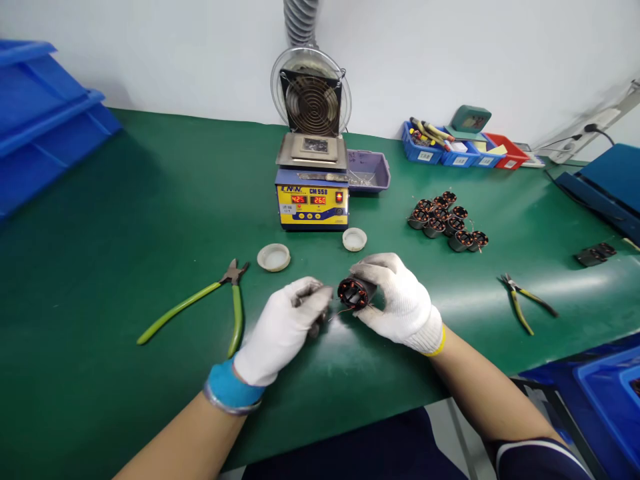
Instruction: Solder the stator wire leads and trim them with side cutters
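Observation:
In my right hand (397, 300), gloved in white, a black cylindrical motor stator (354, 293) is gripped by its sides. Its open end, with copper windings round the rim, faces left, and a thin wire sticks out below. Just left of it is my left hand (290, 320), also gloved, its darkened fingertips pinched together beside the wire ends. Whether a wire is between those fingertips I cannot make out. Green-handled cutting pliers (234, 277) lie open on the mat left of my left hand. Two small white dishes, one left (273, 257) and one right (355, 239), sit beyond my hands.
A yellow-and-blue solder pot (313, 200) stands at the back before a fan (314, 103). Beside it is a purple tray (383, 172). Several stators (435, 227), small pliers (515, 287) and parts bins (463, 159) are on the right. Blue crates (45, 113) rise at left.

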`<state>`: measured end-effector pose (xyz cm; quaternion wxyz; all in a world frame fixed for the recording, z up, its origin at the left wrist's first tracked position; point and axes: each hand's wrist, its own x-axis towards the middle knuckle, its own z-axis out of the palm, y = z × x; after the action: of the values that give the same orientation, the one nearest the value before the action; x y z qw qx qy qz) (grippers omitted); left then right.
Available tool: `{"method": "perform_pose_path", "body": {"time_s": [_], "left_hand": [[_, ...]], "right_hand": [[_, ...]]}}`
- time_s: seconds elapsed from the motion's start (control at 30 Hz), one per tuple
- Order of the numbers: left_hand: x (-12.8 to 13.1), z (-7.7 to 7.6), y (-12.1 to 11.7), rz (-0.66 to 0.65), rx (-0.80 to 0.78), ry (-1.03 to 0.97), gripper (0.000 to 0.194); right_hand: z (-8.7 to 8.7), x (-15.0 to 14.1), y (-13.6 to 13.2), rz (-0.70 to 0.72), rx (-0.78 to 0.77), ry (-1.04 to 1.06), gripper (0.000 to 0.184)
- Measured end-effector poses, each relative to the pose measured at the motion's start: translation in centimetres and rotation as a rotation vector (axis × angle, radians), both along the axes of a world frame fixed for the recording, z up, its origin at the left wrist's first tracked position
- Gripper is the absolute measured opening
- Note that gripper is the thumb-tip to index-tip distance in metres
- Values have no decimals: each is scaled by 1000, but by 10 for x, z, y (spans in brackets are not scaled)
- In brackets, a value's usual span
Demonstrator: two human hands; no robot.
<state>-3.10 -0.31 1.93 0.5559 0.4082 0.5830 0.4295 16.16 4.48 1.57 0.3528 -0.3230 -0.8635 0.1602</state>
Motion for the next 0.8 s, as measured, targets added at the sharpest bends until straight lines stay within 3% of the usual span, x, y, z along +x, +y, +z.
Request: {"method": "perform_pose_path", "body": {"time_s": [0.17, 0.33, 0.47, 0.53, 0.7, 0.8], "left_hand": [[-6, 7, -7, -166, -34, -3, 28], [-14, 5, -4, 55, 100, -100, 28], [-1, 9, -5, 6, 85, 132, 19], [1, 12, -6, 4, 70, 150, 20], [-5, 8, 0, 127, -12, 91, 24], [0, -1, 2, 39, -17, 120, 24]], "right_hand": [[3, -1, -3, 7, 4, 53, 45], [6, -2, -4, -30, 35, 56, 44], [4, -2, -6, -39, 42, 1, 41], [4, -1, -4, -61, 50, 5, 43], [3, 10, 22, -249, 5, -23, 52], [3, 14, 48, -414, -135, -207, 55]]}}
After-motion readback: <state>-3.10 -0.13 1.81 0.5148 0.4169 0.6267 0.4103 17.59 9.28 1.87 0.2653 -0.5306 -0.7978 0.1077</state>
